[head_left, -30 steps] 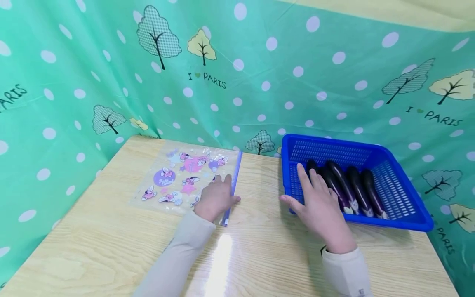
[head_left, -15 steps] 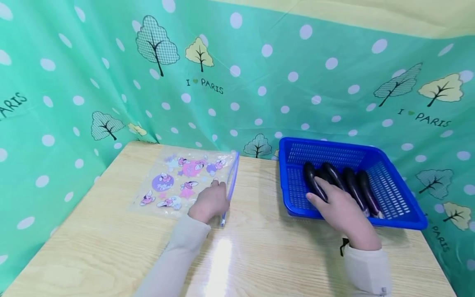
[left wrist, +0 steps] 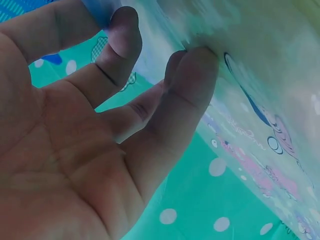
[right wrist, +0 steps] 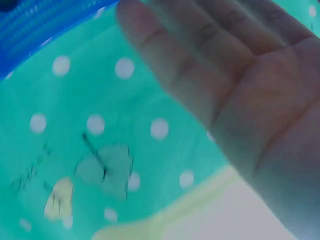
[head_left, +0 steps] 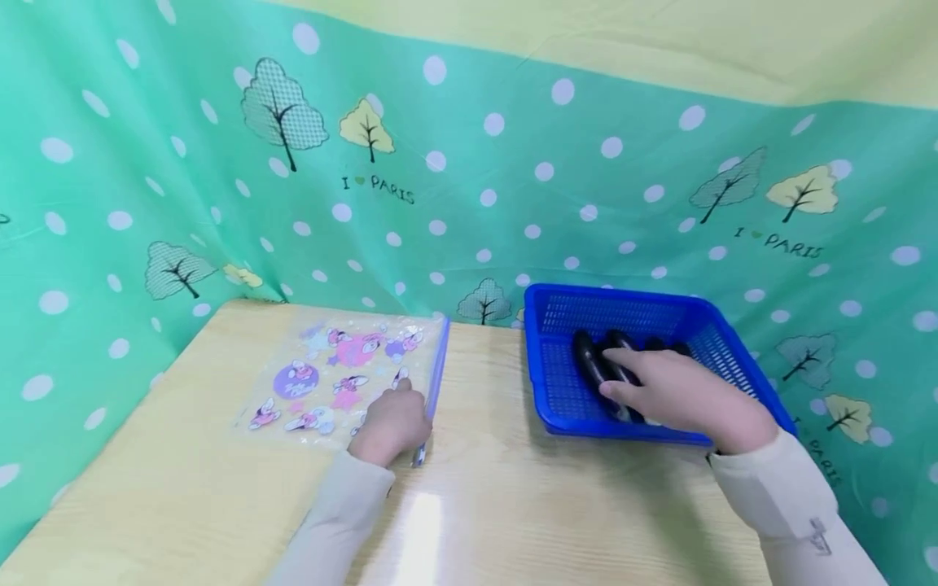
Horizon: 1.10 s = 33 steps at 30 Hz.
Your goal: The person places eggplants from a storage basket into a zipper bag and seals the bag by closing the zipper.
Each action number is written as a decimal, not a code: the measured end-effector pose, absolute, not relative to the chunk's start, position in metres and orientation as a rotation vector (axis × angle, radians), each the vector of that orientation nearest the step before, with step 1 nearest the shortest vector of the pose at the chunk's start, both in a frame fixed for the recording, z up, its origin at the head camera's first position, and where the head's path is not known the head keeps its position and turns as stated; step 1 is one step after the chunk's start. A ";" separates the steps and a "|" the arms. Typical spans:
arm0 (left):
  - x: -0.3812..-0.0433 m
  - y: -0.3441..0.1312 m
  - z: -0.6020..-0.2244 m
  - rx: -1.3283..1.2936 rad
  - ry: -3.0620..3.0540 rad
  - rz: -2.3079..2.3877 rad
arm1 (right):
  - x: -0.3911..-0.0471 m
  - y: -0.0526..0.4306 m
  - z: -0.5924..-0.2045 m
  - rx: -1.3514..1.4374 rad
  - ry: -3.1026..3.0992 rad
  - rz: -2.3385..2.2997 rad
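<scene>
On the left of the table lies a clear zip bag printed with pink and purple cartoon figures, a purple zip strip along its right edge. My left hand is at that edge, fingers bent down. In the left wrist view the thumb and index fingertips meet at the strip of the bag, with other fingertips against the film. My right hand reaches over the blue basket, above several dark eggplants. Its fingers look straight in the right wrist view, and it partly hides the eggplants.
The wooden table holds the bag and basket, with bare wood between them. A green dotted curtain hangs close behind and at both sides. The basket's raised rim surrounds the eggplants.
My right hand has moved from the basket's left side over the eggplants. The left hand's spread fingers have bent in at the bag's zip edge. The head view has shifted slightly.
</scene>
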<state>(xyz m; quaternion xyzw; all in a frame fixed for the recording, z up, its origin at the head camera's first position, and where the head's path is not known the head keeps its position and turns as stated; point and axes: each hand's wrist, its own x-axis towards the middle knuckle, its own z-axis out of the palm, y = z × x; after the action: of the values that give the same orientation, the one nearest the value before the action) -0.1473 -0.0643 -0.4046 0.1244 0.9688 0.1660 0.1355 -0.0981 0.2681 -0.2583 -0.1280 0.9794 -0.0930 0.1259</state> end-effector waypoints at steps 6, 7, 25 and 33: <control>-0.141 -0.064 -0.409 0.377 2.823 0.495 | -0.141 0.277 -0.282 -0.442 2.708 -0.241; -0.140 -0.064 -0.409 0.382 2.824 0.499 | -0.149 0.280 -0.289 -0.424 2.699 -0.235; -0.139 -0.064 -0.405 0.404 2.876 0.519 | -0.180 0.281 -0.361 -0.050 2.481 -0.249; -0.140 -0.068 -0.403 0.464 2.851 0.539 | -0.185 0.285 -0.351 -0.070 2.457 -0.347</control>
<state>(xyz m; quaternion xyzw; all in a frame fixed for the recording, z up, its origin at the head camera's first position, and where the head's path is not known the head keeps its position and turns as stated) -0.1400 -0.0680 -0.4033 0.1571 0.9652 0.1826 0.1016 -0.1852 0.2853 -0.3512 -0.0267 0.9365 -0.1323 0.3236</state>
